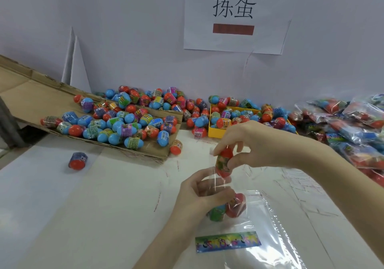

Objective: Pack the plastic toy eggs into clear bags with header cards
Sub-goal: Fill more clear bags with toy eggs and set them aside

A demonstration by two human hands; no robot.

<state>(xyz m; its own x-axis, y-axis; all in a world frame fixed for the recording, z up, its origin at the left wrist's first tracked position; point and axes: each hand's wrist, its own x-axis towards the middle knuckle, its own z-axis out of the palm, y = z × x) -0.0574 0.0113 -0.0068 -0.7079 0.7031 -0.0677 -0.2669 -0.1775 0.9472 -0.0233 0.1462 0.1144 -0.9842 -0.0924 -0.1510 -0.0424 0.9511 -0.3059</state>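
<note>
My right hand (247,142) pinches a red toy egg (224,161) upright at the mouth of a clear bag (264,223). My left hand (199,194) grips the bag's open edge just below the egg. Two eggs, one red (236,205) and one with a green wrap (217,212), lie inside the bag. A colourful header card (227,241) sits at the bag's lower part on the white table. Several loose blue and red eggs (116,121) cover a flat cardboard sheet at the left.
A yellow tray (214,132) of eggs stands behind my hands. Filled bags (353,123) pile up at the right. One egg (77,160) lies alone on the table at the left. A paper sign (233,13) hangs on the wall.
</note>
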